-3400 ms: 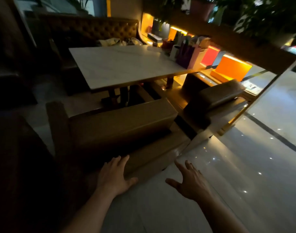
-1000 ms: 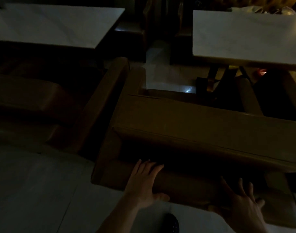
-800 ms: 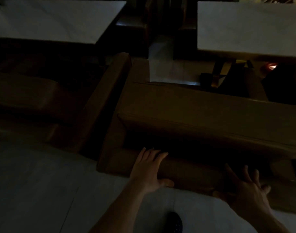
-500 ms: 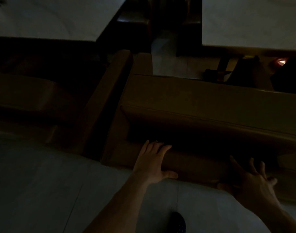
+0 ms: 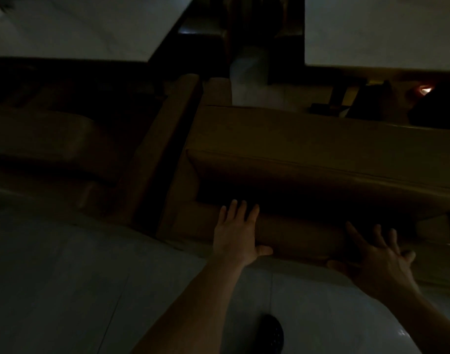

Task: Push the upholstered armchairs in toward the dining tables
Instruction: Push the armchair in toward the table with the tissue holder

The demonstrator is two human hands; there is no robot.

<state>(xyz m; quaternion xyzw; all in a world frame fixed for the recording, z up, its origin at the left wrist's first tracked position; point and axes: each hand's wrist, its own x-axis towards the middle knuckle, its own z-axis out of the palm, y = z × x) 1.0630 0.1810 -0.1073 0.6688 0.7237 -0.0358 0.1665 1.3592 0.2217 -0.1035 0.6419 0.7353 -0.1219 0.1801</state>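
Observation:
A brown upholstered armchair (image 5: 308, 146) fills the middle and right of the dim head view, its back toward me. My left hand (image 5: 238, 232) lies flat against the lower back of the chair, fingers spread. My right hand (image 5: 374, 259) presses flat on the same lower edge further right, fingers apart. A pale marble dining table (image 5: 382, 31) stands beyond the chair at the top right. A second armchair (image 5: 65, 149) sits to the left, in front of another pale table (image 5: 86, 24).
A narrow dark gap separates the two armchairs. A strip of pale floor (image 5: 252, 80) shows between the tables. Grey floor tiles (image 5: 65, 290) spread under me, with my dark shoe (image 5: 271, 333) at the bottom. A small orange light (image 5: 424, 90) glows at the right.
The armchair has slid away from me toward the right table, closing the gap to it. Both hands stayed flat on its lower back and moved forward with it.

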